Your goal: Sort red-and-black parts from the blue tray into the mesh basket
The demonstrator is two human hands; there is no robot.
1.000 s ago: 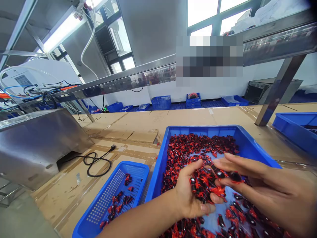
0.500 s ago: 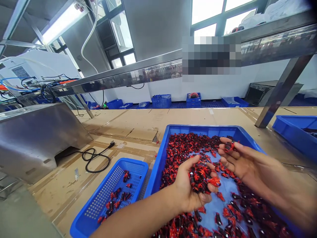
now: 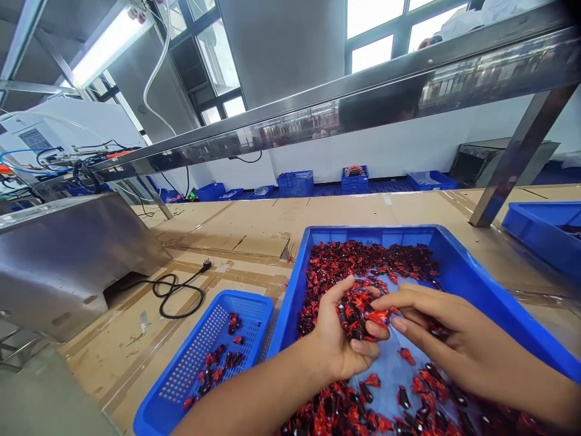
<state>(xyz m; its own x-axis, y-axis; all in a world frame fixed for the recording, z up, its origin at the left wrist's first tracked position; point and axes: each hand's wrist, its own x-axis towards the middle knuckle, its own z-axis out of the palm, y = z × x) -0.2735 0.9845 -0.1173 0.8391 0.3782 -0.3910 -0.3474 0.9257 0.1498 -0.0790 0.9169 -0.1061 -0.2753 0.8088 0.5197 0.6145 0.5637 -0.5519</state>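
My left hand point(image 3: 333, 336) is cupped palm up over the large blue bin point(image 3: 287, 303), closed round a heap of small red-and-black plastic parts point(image 3: 356, 312). My right hand point(image 3: 467, 339) reaches in from the right, with thumb and forefinger pinching at a red part on the edge of that heap. Its other fingers are curled, and dark red pieces show by them; I cannot tell whether these are held. Many similar parts point(image 3: 345, 260) are piled at the back and left of the bin. Others lie loose on its pale blue bottom point(image 3: 385, 387).
A small perforated blue basket point(image 3: 175, 369) with several parts stands left of the bin. A black power cord point(image 3: 170, 293) lies coiled near a metal housing point(image 3: 68, 260). A steel rail point(image 3: 295, 118) crosses above the cardboard-covered table point(image 3: 258, 212). Another blue bin point(image 3: 540, 227) sits at far right.
My right hand has moved left and turned over, from holding a part apart, palm up, to fingertips at the heap. The left hand has shifted slightly left, still holding its parts.
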